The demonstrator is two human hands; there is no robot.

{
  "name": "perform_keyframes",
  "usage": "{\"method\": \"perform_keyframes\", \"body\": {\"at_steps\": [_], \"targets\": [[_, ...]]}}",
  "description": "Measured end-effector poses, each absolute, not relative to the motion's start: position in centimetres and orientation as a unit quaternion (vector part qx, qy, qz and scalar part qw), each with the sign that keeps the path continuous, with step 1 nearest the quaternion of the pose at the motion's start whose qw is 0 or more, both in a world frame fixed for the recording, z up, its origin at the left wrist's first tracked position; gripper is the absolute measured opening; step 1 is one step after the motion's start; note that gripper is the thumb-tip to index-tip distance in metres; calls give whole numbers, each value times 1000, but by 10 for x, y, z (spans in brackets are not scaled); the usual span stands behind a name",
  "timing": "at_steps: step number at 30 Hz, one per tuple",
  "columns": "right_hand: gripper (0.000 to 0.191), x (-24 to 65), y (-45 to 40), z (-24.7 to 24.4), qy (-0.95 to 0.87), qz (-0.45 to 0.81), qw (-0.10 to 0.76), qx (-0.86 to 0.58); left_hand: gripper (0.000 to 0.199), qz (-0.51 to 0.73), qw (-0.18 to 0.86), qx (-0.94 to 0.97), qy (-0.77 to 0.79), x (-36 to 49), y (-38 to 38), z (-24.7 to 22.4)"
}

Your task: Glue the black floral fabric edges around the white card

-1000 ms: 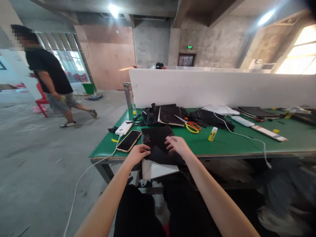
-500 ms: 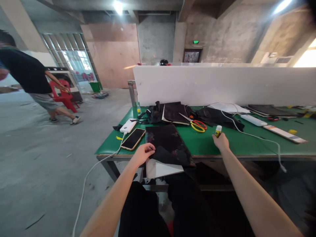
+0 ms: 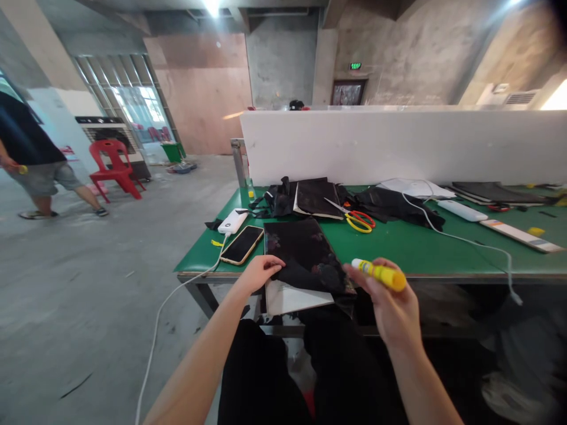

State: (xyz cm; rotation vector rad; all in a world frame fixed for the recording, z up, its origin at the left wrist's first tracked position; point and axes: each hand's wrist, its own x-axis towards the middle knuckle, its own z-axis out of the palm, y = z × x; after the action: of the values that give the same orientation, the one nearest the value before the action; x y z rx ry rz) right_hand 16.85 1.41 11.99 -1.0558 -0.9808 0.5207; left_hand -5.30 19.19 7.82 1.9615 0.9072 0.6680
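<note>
A yellow glue stick (image 3: 381,275) with a white end lies tilted in my right hand (image 3: 398,313), lifted off the table with the fingers closed around it. My left hand (image 3: 261,274) pinches the left edge of a dark flowered cloth (image 3: 301,248). The cloth covers most of a flat book or board, and its near part is folded back. A white corner (image 3: 295,300) of that book or board shows beneath, jutting over the table's front edge. To the left of the cloth lies a phone (image 3: 242,245).
On the green table (image 3: 398,254) are open scissors (image 3: 354,217), a dark-covered book (image 3: 316,198), black cloth scraps (image 3: 394,205), a white power bank (image 3: 233,221) and a long white box (image 3: 520,235). A white cable (image 3: 155,330) hangs off the left side. A person (image 3: 33,153) walks at far left.
My right hand has picked up the glue stick from the table and brought it closer and leftward, tipping it over. My left hand stays at the cloth. The person has moved left.
</note>
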Motion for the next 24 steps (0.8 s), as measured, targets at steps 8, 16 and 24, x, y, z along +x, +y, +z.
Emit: {"method": "perform_keyframes", "body": {"at_steps": [8, 16, 24], "targets": [[27, 124, 36, 92, -765, -46, 409, -495, 27, 268, 413, 794, 358, -54, 190, 82], [28, 108, 79, 82, -750, -177, 234, -592, 28, 263, 412, 781, 389, -52, 192, 84], [27, 110, 82, 101, -732, -91, 174, -653, 50, 197, 458, 780, 378, -65, 187, 94]]}}
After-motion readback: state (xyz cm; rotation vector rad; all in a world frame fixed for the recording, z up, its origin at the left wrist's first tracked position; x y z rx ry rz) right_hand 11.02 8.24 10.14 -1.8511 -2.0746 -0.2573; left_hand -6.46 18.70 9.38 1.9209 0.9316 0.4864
